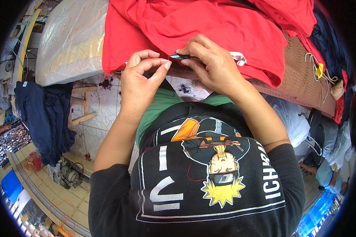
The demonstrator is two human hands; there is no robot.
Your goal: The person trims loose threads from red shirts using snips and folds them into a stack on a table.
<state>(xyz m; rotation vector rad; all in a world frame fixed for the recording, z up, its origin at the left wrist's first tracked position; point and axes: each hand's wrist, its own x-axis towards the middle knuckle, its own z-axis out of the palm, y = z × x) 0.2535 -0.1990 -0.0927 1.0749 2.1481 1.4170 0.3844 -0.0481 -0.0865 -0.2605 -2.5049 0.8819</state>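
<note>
Between the fingers of my right hand (219, 61) is a pair of small thread snips (179, 56), its pale blade pointing left. My left hand (140, 79) is closed in a pinch, thumb against forefinger, on a thin red thread (169, 58) beside the blade tip. Both hands are at the near edge of a red cloth garment (241, 35), which spreads over the work surface in loose folds. A white looped strip (238, 58) lies on the red cloth just right of my right hand. My right fingers partly cover the snips' handle.
A plastic-wrapped block (71, 43) stands at the far left, with dark navy cloth (45, 114) hanging below it. The brown table cover (296, 89) shows at right, with a yellow-tagged cord (319, 71). A motor (71, 173) sits low left; a clear plastic bag (290, 122) hangs right.
</note>
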